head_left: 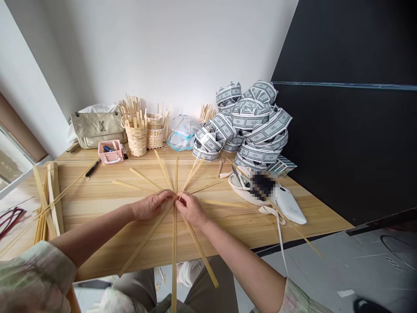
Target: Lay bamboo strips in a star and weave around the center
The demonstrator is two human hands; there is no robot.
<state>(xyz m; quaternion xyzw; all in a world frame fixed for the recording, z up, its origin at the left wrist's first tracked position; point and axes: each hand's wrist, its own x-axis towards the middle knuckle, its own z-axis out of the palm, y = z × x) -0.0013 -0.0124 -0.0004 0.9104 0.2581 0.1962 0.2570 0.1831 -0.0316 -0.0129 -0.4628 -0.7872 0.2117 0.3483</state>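
Several thin bamboo strips (174,243) lie crossed on the wooden table (107,234), fanning out like spokes from one centre. My left hand (150,206) and my right hand (191,208) meet at that centre, knuckles up. The fingers of both hands are curled and pinched on the strips where they cross. Long strip ends stick out over the table's near edge towards my lap.
Loose bamboo strips (45,204) pile at the table's left end. Behind stand small woven baskets (137,134), a pink box (110,153), a beige handbag (96,127), a black pen (92,168), a plastic bag (183,132) and rolls of patterned band (257,126). Scissors (241,179) and a white device (289,204) lie right.
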